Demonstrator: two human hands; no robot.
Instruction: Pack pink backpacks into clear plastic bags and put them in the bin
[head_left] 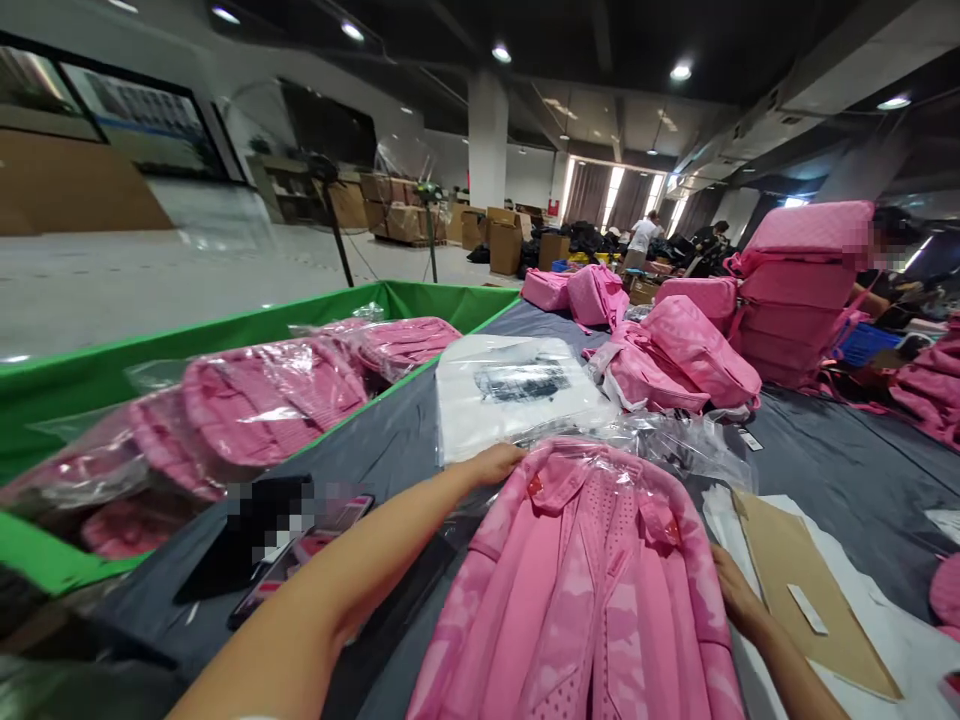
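A pink camouflage backpack (592,600) lies in front of me with its straps and padded back facing up. A clear plastic bag (675,445) sits around its top end and spreads out beyond it. My left hand (496,464) is closed at the backpack's upper left, its fingers pinching the edge of the plastic. Against the right side of the backpack, my right hand (736,592) grips the edge, with its fingertips partly hidden by the fabric.
A green-edged bin (420,300) at left holds several bagged pink backpacks (274,400). White plastic bags (517,385) lie ahead on the dark table cover. Stacked pink backpacks (795,310) stand at right, cardboard (814,590) below. A phone (322,540) lies left. People work farther back.
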